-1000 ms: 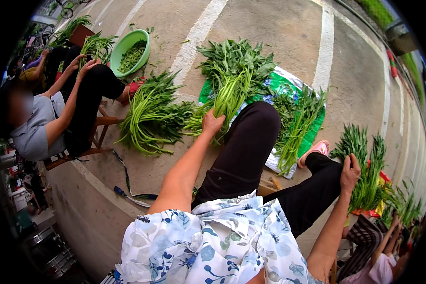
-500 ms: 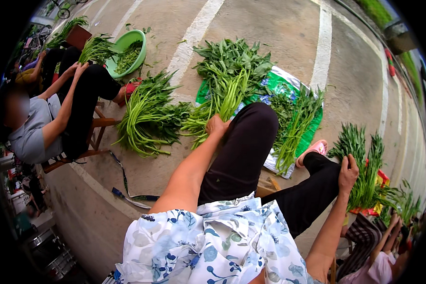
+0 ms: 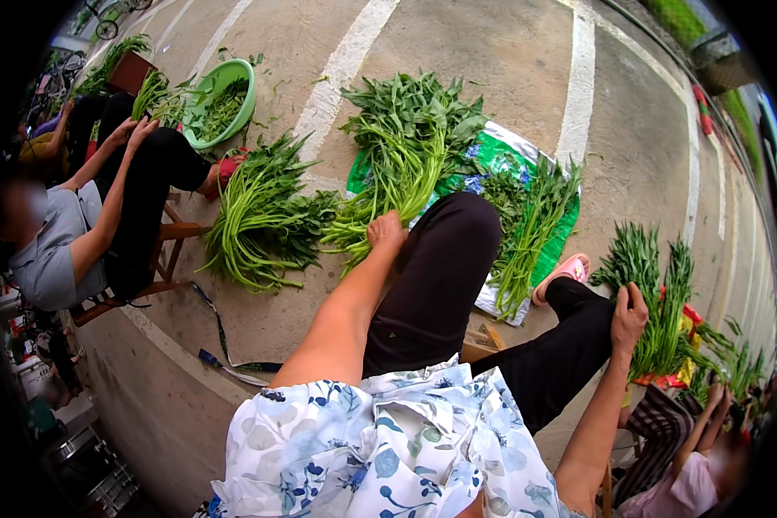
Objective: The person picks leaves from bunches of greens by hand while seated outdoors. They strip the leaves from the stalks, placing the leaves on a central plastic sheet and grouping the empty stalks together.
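Observation:
My left hand (image 3: 387,231) is closed at the lower stems of a big pile of water spinach (image 3: 406,164), its fingertips partly hidden. The leaves of that pile point away from me, over a green and white plastic sheet (image 3: 563,226). My right hand (image 3: 630,318) is at my right knee with its fingers bent together; anything inside it is hidden. Just past it stands an upright bunch of leafy green stems (image 3: 660,298). Another heap of water spinach (image 3: 259,216) lies to the left of my left hand. Looser stems (image 3: 531,250) lie on the sheet beyond my knees.
At the left a seated person (image 3: 69,233) holds a bunch of greens near a green basin (image 3: 249,99) of cut leaves. Another person (image 3: 686,479) handles stems at lower right. A strap (image 3: 220,328) lies on the pavement, and a wooden piece (image 3: 483,343) is between my legs.
The whole view has shifted slightly. The person at the left has lowered their bunch a little. Both my hands keep nearly the same places.

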A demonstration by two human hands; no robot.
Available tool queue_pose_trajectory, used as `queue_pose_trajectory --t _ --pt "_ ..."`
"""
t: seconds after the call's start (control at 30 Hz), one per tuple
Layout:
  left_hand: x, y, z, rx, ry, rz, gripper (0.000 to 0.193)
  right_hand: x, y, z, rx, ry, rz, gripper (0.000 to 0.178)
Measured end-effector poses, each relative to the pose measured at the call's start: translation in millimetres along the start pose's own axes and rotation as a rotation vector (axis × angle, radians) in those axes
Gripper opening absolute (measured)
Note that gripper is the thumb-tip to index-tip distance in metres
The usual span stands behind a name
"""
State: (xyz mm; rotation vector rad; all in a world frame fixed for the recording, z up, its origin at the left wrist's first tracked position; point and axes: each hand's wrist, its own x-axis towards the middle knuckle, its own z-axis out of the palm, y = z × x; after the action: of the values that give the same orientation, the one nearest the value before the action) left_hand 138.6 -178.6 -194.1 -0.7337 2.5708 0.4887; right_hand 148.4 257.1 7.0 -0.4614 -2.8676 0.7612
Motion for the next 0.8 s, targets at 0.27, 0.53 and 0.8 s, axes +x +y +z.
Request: queue_pose_trajectory --t 0.27,0.53,0.8 --pt "7.0 4.4 3.9 0.157 0.018 0.081 0.018 -1.2 -0.3 -1.0 0.000 -0.022 0.040 0.036" --pt "8.3 -7.3 28.7 0.084 0.135 0.046 0.026 1.2 -2.8 -1.3 0.009 -0.026 0.015 0.034" --pt "3.9 -6.3 28.7 0.111 0.210 0.074 0.029 0.9 -1.5 -1.1 0.047 -0.040 0.050 0.036"
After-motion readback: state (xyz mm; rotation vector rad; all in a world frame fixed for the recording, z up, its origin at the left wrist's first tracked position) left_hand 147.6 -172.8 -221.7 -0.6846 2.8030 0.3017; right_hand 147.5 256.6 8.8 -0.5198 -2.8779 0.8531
